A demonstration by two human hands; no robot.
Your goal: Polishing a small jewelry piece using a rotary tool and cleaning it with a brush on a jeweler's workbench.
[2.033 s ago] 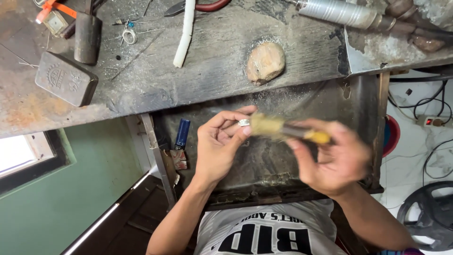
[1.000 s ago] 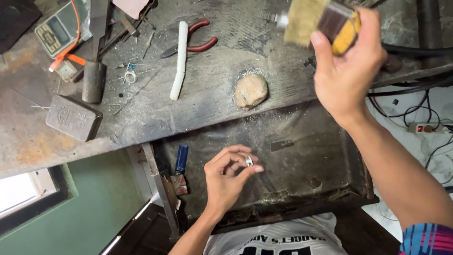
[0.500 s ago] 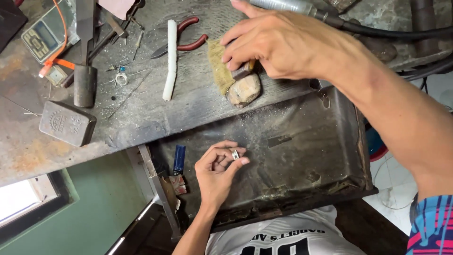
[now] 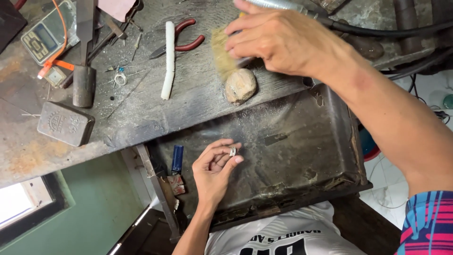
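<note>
Tabletop (image 4: 141, 113): worn, dusty metal, tools scattered.
Left hand (image 4: 214, 167): fingertips pinch small ring (image 4: 232, 151) over drawer tray (image 4: 292, 156).
Right hand (image 4: 278, 40): closed on brush (image 4: 222, 52), beside stone (image 4: 240, 86).

A small silver ring (image 4: 232, 151) pinched over the tray; a straw-coloured brush (image 4: 222, 54) lies bristles-down on the bench.
</note>
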